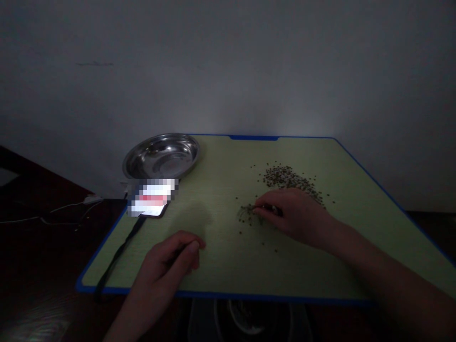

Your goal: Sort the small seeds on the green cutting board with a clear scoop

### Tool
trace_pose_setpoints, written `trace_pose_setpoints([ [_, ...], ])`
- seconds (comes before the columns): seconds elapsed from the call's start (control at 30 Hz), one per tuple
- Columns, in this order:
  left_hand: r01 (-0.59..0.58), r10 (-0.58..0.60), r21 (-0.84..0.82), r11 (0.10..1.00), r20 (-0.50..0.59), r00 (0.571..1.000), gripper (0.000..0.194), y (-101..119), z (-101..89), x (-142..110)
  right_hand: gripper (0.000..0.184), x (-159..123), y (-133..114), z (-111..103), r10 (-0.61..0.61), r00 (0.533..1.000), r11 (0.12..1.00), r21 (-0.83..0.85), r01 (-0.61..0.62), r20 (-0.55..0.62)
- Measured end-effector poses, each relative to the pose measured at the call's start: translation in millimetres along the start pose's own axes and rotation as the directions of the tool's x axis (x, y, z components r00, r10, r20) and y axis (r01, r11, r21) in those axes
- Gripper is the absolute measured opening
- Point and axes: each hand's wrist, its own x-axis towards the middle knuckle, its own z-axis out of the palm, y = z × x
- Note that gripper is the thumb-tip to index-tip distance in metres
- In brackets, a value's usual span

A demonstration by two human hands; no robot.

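Note:
Small dark grains that look like seeds or beans (281, 175) lie in a loose heap on the right half of a pale green table (213, 190). My right hand (299, 213) is just in front of the heap, thumb and forefinger pinched together low over a thin scatter of grains (245, 216). Whatever is in that pinch is too small and dark to name. Closer to the front edge, my left hand (171, 261) hovers over or rests on the table's left part, fingers curled and thumb against the forefinger. Its inside is hidden.
A shiny metal basin (162, 156) stands at the table's back left corner. In front of it lies a lit phone (151, 202), with a dark strap (121, 251) running over the front edge. White cables (71, 206) are at the left. A grey wall (228, 71) rises behind.

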Motion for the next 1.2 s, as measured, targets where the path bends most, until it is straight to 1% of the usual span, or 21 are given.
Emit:
trace_pose_setpoints([
  [0.1,0.013,-0.013,-0.016,1.000,0.008,1.000,0.023,0,0.0,0,0.020,0,-2,-1,-0.015,1.000,1.000,0.003,0.015,-0.017],
  [0.2,-0.006,0.006,-0.007,1.000,0.006,1.000,0.023,-1,0.0,0,0.022,1,-1,0,-0.005,0.999,1.000,-0.010,0.005,-0.039],
  [0.33,-0.019,0.020,-0.004,1.000,0.007,1.000,0.024,-2,0.5,0,0.022,0,0,3,-0.030,0.999,1.000,-0.005,0.030,-0.010],
  [0.43,-0.011,0.011,-0.013,1.000,0.021,1.000,0.025,-1,0.5,0,0.020,-1,1,2,-0.066,0.998,0.997,0.028,0.067,-0.018],
  [0.6,0.026,-0.025,-0.018,0.999,0.030,0.999,0.024,0,0.0,-1,0.018,6,-5,-4,-0.093,0.995,0.996,0.002,0.093,-0.044],
  [0.67,0.021,-0.020,-0.014,1.000,0.035,0.999,0.024,0,0.0,-1,0.017,14,-11,-7,-0.125,0.992,0.992,-0.010,0.125,-0.026],
  [0.73,0.005,-0.005,-0.005,1.000,0.028,1.000,0.025,-1,-0.1,-1,0.016,24,-16,-9,-0.163,0.987,0.987,-0.005,0.163,0.017],
  [0.83,-0.013,0.012,0.017,1.000,0.014,1.000,0.025,-3,-0.6,-2,0.014,40,-22,-9,-0.202,0.975,0.978,0.068,0.197,0.090],
  [0.97,-0.024,0.024,0.047,0.999,0.016,1.000,0.027,-4,-1.9,-2,0.016,60,-26,-3,-0.234,0.961,0.968,0.132,0.215,0.150],
  [1.07,-0.036,0.035,0.039,0.999,0.020,0.999,0.027,-3,-2.4,-2,0.018,73,-27,4,-0.268,0.944,0.955,0.184,0.234,0.191],
  [1.2,-0.019,0.018,0.018,1.000,0.023,1.000,0.027,0,-1.6,0,0.016,78,-24,10,-0.291,0.924,0.945,0.227,0.236,0.249],
])
